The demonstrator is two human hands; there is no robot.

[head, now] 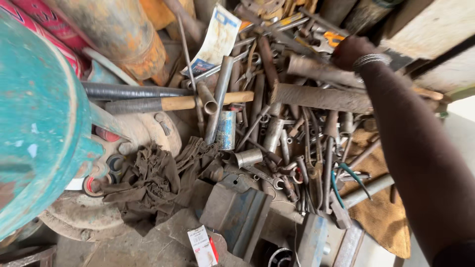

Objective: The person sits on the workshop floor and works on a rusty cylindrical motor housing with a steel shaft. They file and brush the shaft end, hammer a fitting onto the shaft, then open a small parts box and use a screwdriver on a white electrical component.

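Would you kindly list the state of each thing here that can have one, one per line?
Right hand: reaching into the far tool pile, fingers hidden, grip unclear.
Wooden-handled hammer: lying flat, untouched.
Dark rag: crumpled beside the tools.
Green-handled pliers: lying in the pile, handles spread.
Metal socket: on its side.
Rusty file: lying across the pile.
Small red-and-white packet: flat on the floor.

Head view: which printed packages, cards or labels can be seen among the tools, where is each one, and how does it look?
Printed card: top middle, leaning on the metal bars; tall, white with blue patches, creased.
Small packet: bottom middle, flat on the floor by the blue metal block; oblong, white with red.
Red printed sack: top left, behind the teal drum; red with pale markings.
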